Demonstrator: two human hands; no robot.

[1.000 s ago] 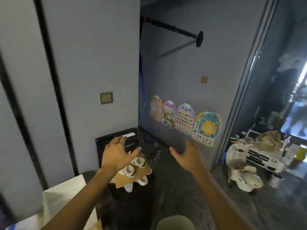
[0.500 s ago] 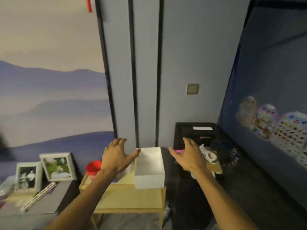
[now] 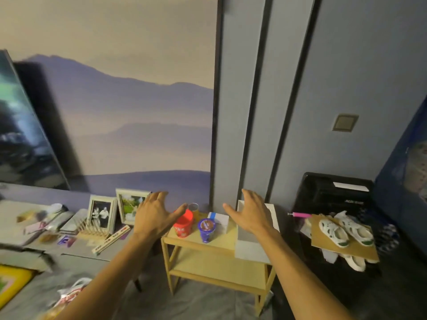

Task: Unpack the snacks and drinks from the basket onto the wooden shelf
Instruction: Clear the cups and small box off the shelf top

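Note:
A low wooden shelf [image 3: 221,244] with two tiers stands against the wall in front of me. On its top stand a red cup [image 3: 183,225], a blue-purple cup [image 3: 206,229], a yellow can [image 3: 193,210] behind them, a small white and blue box [image 3: 218,218] and a white open-topped basket [image 3: 253,241] at the right end. My left hand [image 3: 154,215] hovers open just left of the red cup. My right hand [image 3: 250,212] hovers open over the basket's near left edge. Neither hand holds anything. The basket's inside is hidden.
Two framed photos [image 3: 115,210] and a wooden rack [image 3: 92,230] sit on a grey surface to the left, with small clutter. A black crate [image 3: 332,195] and white shoes on cardboard [image 3: 344,232] are on the right. A plastic bag [image 3: 71,294] lies low left.
My view has swung left from the corner with the posters and toy car to the wooden shelf. Both hands stay raised and open in front of me.

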